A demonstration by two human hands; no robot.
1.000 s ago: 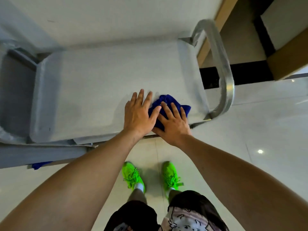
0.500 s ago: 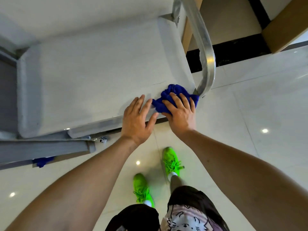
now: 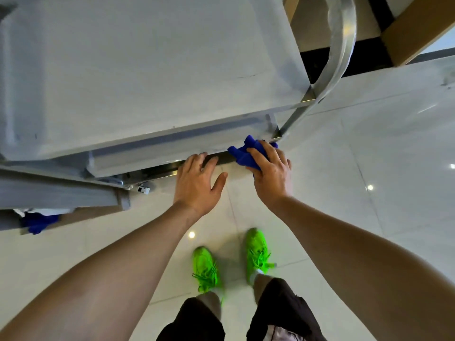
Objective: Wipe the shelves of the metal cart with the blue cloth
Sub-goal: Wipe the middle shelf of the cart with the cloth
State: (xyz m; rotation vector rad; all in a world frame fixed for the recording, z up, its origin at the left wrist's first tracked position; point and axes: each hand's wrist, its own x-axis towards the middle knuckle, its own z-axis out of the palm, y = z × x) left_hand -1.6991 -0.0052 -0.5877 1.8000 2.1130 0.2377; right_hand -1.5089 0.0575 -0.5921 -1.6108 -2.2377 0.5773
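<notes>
Glossy pale floor tiles (image 3: 369, 148) spread beneath everything, dotted with small reflections of ceiling lights. On the right hand (image 3: 272, 172), the fingers curl over a bunched blue cloth (image 3: 242, 153) and press it against the near right corner of the metal cart (image 3: 147, 70), at the rim of a lower shelf just below the top one. Just beside it, the left hand (image 3: 197, 183) lies spread, fingers straight and thumb angled out, with its fingertips touching the dark near edge of the same lower shelf and nothing in its grasp. Above the hands, the cart's broad grey top shelf fills the upper left of the view, and its curved steel handle (image 3: 341, 40) rises from the corner near the cloth. A second scrap of blue fabric (image 3: 39, 223) shows low at the far left under the cart. Below the forearms, two bright green sneakers (image 3: 205, 267) stand on the tiles, with dark shorts (image 3: 283, 313) at the bottom edge.
</notes>
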